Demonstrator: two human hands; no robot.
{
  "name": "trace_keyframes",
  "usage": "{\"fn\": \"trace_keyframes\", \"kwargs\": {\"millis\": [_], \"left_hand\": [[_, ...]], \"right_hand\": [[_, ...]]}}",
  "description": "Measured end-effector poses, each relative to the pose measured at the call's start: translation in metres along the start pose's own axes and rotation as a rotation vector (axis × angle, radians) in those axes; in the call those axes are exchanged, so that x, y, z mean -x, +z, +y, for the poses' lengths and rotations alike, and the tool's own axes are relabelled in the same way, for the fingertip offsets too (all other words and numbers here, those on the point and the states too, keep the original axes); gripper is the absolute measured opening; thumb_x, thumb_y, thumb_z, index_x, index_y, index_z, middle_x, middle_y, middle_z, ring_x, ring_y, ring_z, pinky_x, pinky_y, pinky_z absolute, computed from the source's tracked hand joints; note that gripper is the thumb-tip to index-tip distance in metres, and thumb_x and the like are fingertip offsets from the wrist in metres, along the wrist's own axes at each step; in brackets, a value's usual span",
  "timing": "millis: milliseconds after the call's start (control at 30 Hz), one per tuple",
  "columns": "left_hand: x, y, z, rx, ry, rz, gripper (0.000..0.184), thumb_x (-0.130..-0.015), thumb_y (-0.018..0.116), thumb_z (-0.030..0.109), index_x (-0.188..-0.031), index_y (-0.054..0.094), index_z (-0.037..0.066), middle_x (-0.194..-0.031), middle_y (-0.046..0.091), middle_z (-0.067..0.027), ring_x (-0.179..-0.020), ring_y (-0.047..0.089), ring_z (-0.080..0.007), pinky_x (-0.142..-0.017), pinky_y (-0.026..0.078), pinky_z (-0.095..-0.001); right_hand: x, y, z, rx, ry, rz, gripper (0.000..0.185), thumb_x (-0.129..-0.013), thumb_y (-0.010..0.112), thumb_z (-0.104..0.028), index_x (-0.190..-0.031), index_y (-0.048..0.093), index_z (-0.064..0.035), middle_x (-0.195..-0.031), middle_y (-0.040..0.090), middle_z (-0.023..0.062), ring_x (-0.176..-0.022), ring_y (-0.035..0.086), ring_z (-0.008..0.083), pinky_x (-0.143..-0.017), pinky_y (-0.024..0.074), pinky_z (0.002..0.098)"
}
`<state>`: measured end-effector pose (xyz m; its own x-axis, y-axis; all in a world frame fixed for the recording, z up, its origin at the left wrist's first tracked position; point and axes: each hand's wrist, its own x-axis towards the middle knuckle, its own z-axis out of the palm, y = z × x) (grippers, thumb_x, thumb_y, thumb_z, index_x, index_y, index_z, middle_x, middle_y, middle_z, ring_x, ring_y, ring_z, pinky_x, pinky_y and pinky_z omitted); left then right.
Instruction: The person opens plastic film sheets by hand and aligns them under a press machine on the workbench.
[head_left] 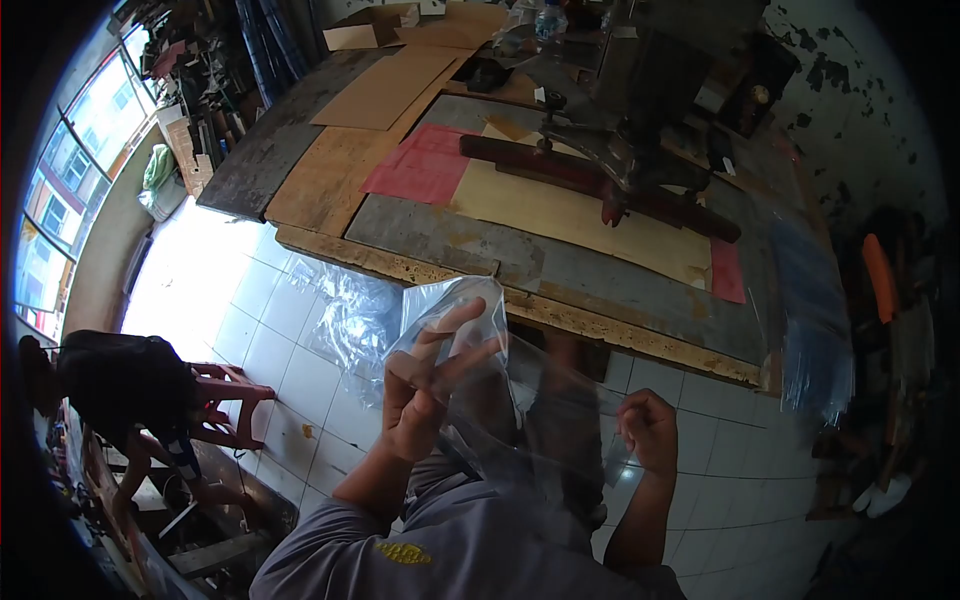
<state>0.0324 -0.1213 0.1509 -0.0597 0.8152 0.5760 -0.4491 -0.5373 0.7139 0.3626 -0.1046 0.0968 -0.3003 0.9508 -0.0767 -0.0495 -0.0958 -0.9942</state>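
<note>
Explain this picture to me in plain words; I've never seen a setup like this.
There is no robot here. This single picture comes from a camera worn on a person's head, looking forward and down. The bare hands below are that person's own: the left hand has its fingers spread at the clear plastic, and the right hand is curled, seeming to pinch its other side. Whether it is a bag or a sheet, I can't tell.

On the worn workbench lie a pink sheet and a yellowish sheet, with a dark red bar across them. Cardboard lies further left.
</note>
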Motion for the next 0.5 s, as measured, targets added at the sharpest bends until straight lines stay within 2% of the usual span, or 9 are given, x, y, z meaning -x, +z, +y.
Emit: {"fn": "trace_keyframes", "kwargs": {"millis": [33,67,167,267,367,467,500], "left_hand": [[-0.002,0.001,0.000,0.035,-0.016,-0.020,0.024,-0.111,0.046,0.036,-0.128,0.042,0.019,-0.149,0.039,-0.0408,-0.142,0.044,-0.0536,-0.119,0.027,-0.0697],[-0.001,0.001,-0.003,0.110,-0.060,0.006,0.022,-0.109,0.051,0.039,-0.122,0.051,0.021,-0.149,0.041,-0.0405,-0.147,0.037,-0.0547,-0.119,0.027,-0.0696],[0.000,-0.005,-0.006,0.297,-0.204,-0.014,0.020,-0.105,0.058,0.040,-0.112,0.058,0.022,-0.152,0.036,-0.0428,-0.151,0.027,-0.0556,-0.122,0.020,-0.0698],[0.002,-0.008,-0.007,0.332,-0.277,-0.040,0.018,-0.102,0.060,0.040,-0.102,0.062,0.022,-0.158,0.028,-0.0432,-0.153,0.021,-0.0555,-0.124,0.014,-0.0686],[-0.010,-0.002,-0.006,0.267,-0.157,-0.069,0.017,-0.102,0.060,0.038,-0.099,0.061,0.022,-0.161,0.023,-0.0428,-0.155,0.018,-0.0548,-0.124,0.010,-0.0678],[-0.010,-0.013,-0.013,0.303,-0.072,-0.097,0.023,-0.106,0.055,0.036,-0.095,0.053,0.016,-0.161,0.026,-0.0407,-0.158,0.009,-0.0500,-0.125,0.006,-0.0618],[-0.009,-0.016,-0.011,0.268,-0.079,-0.066,0.023,-0.107,0.055,0.034,-0.094,0.052,0.015,-0.160,0.029,-0.0407,-0.157,0.015,-0.0505,-0.124,0.012,-0.0614]], "right_hand": [[0.001,-0.002,0.002,-0.010,-0.023,0.010,0.037,-0.100,0.072,-0.040,-0.097,0.066,-0.0029,-0.068,0.058,-0.0018,-0.058,0.050,0.0035,-0.058,0.0426,0.0234],[0.001,-0.003,0.006,-0.022,-0.045,0.020,0.038,-0.100,0.072,-0.041,-0.098,0.066,-0.0028,-0.068,0.057,-0.0022,-0.058,0.049,0.0030,-0.058,0.0421,0.0230],[0.002,-0.006,0.008,-0.036,-0.084,0.052,0.041,-0.100,0.071,-0.044,-0.100,0.068,-0.0026,-0.068,0.056,-0.0032,-0.059,0.048,0.0024,-0.058,0.0410,0.0226],[0.002,-0.005,0.004,0.022,-0.042,0.032,0.043,-0.100,0.071,-0.045,-0.102,0.068,-0.0021,-0.071,0.057,-0.0038,-0.062,0.049,0.0026,-0.059,0.0409,0.0224],[0.001,-0.004,0.001,0.090,0.015,-0.006,0.043,-0.100,0.071,-0.044,-0.105,0.069,-0.0015,-0.074,0.058,-0.0042,-0.065,0.050,0.0029,-0.060,0.0406,0.0219],[0.002,-0.007,0.004,0.095,0.034,-0.017,0.043,-0.100,0.071,-0.043,-0.107,0.070,-0.0009,-0.076,0.058,-0.0044,-0.066,0.050,0.0032,-0.060,0.0401,0.0217],[0.003,-0.010,0.004,0.088,0.035,-0.016,0.043,-0.100,0.071,-0.043,-0.107,0.070,-0.0007,-0.077,0.057,-0.0045,-0.066,0.050,0.0032,-0.060,0.0399,0.0216]]}}
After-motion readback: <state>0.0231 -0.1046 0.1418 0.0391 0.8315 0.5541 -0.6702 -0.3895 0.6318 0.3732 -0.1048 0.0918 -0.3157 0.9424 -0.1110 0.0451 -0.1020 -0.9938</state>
